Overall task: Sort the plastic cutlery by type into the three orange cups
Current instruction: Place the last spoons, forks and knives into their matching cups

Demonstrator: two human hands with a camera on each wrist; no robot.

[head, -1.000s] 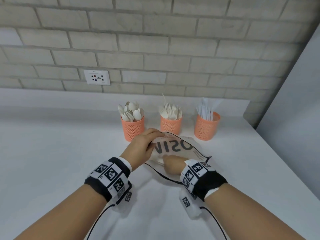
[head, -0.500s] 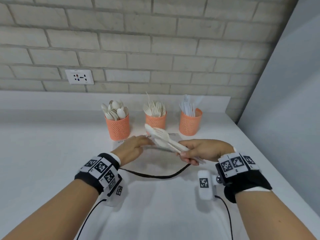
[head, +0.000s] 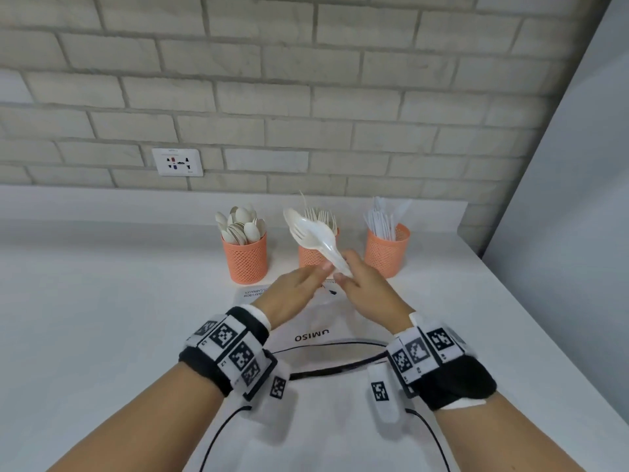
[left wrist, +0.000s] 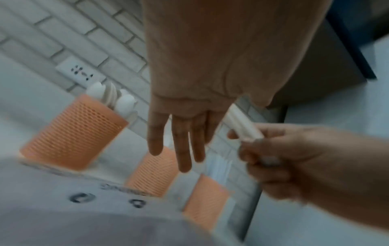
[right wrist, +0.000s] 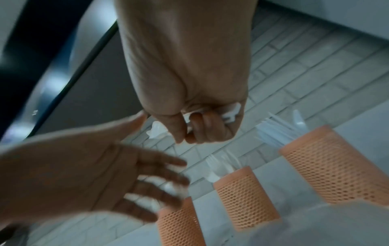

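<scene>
Three orange mesh cups stand in a row by the wall: the left cup (head: 244, 257) holds spoons, the middle cup (head: 311, 256) forks, the right cup (head: 386, 248) knives. My right hand (head: 366, 287) grips a bundle of white plastic cutlery (head: 311, 233) by the handles, heads raised in front of the middle cup; a fork and a spoon head show. In the right wrist view its fingers (right wrist: 207, 126) curl round the handles. My left hand (head: 296, 294) is beside it with straight fingers (left wrist: 181, 146), holding nothing.
A clear plastic bag (head: 316, 332) with black print and a dark drawstring lies flat on the white counter (head: 102, 318) under my hands. A brick wall with a socket (head: 177, 161) runs behind the cups. A grey panel (head: 578, 199) bounds the counter's right side.
My right hand has lifted the cutlery bundle up and forward toward the middle cup. My left hand has let go of the bag and come up beside the bundle. The bag now lies flat.
</scene>
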